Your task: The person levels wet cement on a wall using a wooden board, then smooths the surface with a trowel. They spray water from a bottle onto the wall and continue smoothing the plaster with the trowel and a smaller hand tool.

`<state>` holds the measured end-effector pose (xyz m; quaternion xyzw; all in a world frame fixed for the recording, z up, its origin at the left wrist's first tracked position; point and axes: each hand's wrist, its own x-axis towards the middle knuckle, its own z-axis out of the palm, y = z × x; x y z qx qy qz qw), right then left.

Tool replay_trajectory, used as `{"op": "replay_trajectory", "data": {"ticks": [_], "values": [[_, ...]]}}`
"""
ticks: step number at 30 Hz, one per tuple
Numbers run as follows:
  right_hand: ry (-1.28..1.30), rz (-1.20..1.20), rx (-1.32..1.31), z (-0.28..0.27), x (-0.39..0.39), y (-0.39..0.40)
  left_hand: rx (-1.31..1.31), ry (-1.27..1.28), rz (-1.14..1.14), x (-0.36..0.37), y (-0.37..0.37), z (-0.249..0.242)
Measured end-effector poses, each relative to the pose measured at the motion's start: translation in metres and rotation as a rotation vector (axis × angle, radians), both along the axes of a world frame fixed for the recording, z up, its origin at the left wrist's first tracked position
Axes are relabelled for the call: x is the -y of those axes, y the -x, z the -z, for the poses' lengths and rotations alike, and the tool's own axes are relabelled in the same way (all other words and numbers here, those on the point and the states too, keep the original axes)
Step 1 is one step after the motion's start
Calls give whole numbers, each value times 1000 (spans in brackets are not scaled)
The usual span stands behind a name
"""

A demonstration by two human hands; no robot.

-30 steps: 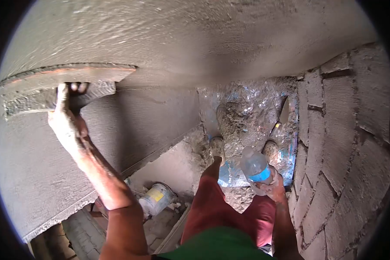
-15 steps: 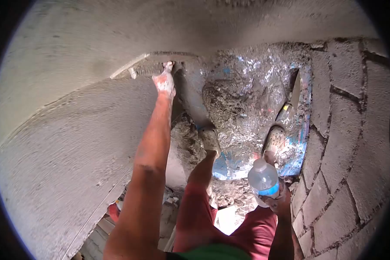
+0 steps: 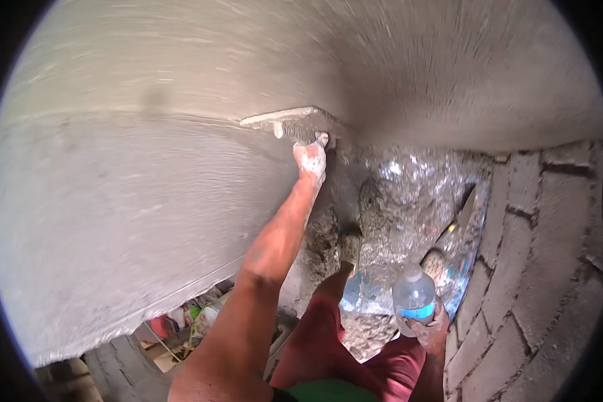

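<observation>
My left hand (image 3: 311, 159), smeared with pale mortar, is closed around the grip of a plastering float (image 3: 306, 118). The float lies flat against the wet grey plaster (image 3: 167, 194), at the corner where two plastered surfaces meet. Low on the right, my right hand (image 3: 435, 329) wraps around a clear plastic bottle (image 3: 414, 292) with a white cap and a blue label. The bottle stands upright in that hand, close in front of my legs.
Below me a blue sheet (image 3: 463, 285) carries a heap of wet mortar (image 3: 402, 208). A trowel (image 3: 463, 209) lies at its right edge. My mortar-covered shoe (image 3: 350, 248) stands beside the heap. A block wall (image 3: 522, 268) rises on the right; assorted clutter (image 3: 194, 318) sits lower left.
My left hand has slid the float to the right along the plaster corner. The view has shifted left and upward. The bottle stays in my right hand.
</observation>
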<state>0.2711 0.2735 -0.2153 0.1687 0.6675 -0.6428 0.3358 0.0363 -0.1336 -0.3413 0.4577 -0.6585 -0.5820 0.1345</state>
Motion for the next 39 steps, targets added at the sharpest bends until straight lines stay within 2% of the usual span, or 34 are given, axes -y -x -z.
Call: {"op": "replay_trajectory", "data": {"ticks": [2, 3, 5, 6, 7, 8, 9, 10, 12, 14, 16, 18, 21, 26, 28, 29, 30, 32, 33, 35, 38, 39], "values": [[123, 94, -40, -29, -7, 6, -219, 6, 66, -2, -1, -88], [66, 29, -76, -44, -13, 11, -281, 11, 54, -2, 2, -129], [117, 27, -103, -67, -27, 11, -371, 0, 27, 10, 5, -197], [160, 33, -89, -83, -35, 14, -329, 86, 66, -3, 4, -268], [180, 59, -113, -104, -39, 18, -395, 90, 114, -10, 2, -328], [185, 53, -133, -115, -49, 21, -317, 265, 149, -25, 1, -395], [29, -55, -238, -121, -50, 22, -388, 208, 97, -8, 1, -424], [-118, -158, -333, -126, -64, 22, -343, 364, 189, -14, -2, -479], [-146, -152, -340, -149, -68, 30, -346, 541, 285, 1, -3, -556], [-21, -105, -262, -159, -71, 41, -254, 545, 321, 0, 1, -629], [18, -66, -292, -146, -63, 45, -373, 387, 402, 26, 5, -647], [-1, -119, -276, -138, -63, 54, -336, 364, 320, 6, 5, -619], [32, -131, -222, -111, -59, 59, -319, 256, 255, -19, 3, -509], [86, -34, -155, -47, -58, 36, -220, 171, 237, -10, 0, -242], [202, 150, -73, -6, -67, 7, -270, 151, 173, 0, -1, -115], [202, 181, -21, -4, -63, 9, -117, 123, 98, -9, 0, -79], [189, 186, -1, 4, -63, 6, -76, 98, 73, -3, -2, -30], [-3, 94, -8, 28, -65, -7, 78, 89, -26, -10, -1, 35], [-65, 59, -56, 47, -68, -18, 50, 128, -19, -12, -1, 63], [-22, 145, 22, 77, -67, -44, 43, 169, 0, -10, -2, 109], [3, 208, 62, 96, -52, -48, 76, 145, 124, 1, -9, 164], [0, 226, 155, 87, -37, -30, 65, 143, 132, -3, -7, 177]]}}
